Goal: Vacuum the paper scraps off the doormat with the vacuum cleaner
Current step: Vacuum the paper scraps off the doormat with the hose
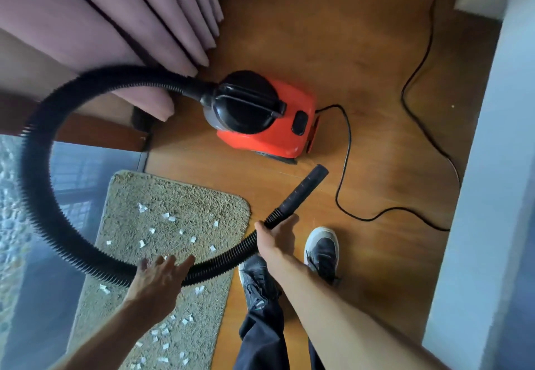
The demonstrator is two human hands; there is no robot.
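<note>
A red and black vacuum cleaner (266, 117) stands on the wooden floor. Its black ribbed hose (37, 178) loops out to the left and back across the beige doormat (179, 195). Several white paper scraps (170, 219) lie scattered over the mat. My right hand (276, 235) is shut on the hose just behind the black nozzle (304, 193), which points away over bare floor, right of the mat. My left hand (160, 277) hovers with fingers spread just above the hose over the mat, holding nothing.
The black power cord (344, 167) snakes across the floor to the right of the vacuum. Mauve curtains (121, 22) hang at the upper left above a glass door (86, 172). A white wall (486, 195) borders the right. My two dark shoes (321, 251) stand beside the mat.
</note>
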